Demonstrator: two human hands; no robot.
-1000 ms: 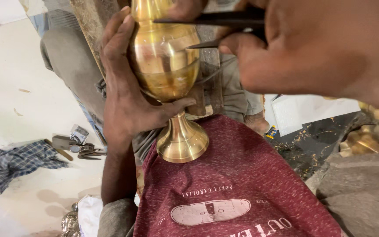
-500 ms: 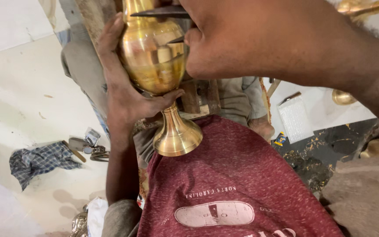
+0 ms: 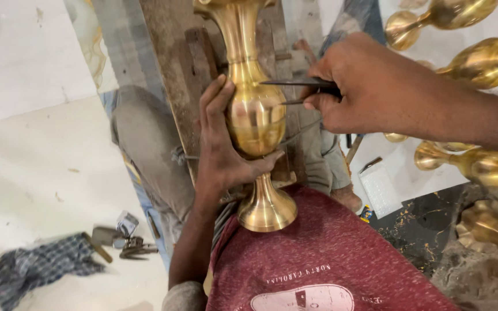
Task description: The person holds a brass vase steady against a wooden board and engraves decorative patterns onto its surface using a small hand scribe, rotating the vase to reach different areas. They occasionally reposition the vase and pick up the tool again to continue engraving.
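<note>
A tall polished brass vase (image 3: 255, 115) stands with its round foot against my chest on my red shirt (image 3: 329, 259). My left hand (image 3: 221, 150) wraps around the back and underside of its belly, thumb on the front. My right hand (image 3: 364, 86) is shut on a dark two-pointed metal tool (image 3: 295, 91), like a divider, whose tips touch the vase's shoulder. The vase's neck rises out of the top of the view in front of a wooden plank (image 3: 171, 69).
Several more brass vases (image 3: 479, 57) lie on white sheets at the right, with others at the lower right (image 3: 491, 224). On the pale floor at the left lie a checked cloth (image 3: 36, 268) and small tools (image 3: 125, 242). Metal shavings litter the dark patch (image 3: 427, 224).
The view has pulled back and tilted, so the vase's neck and the brass pieces at the right now show. My right hand has moved right, off the vase's front, the tool still touching it.
</note>
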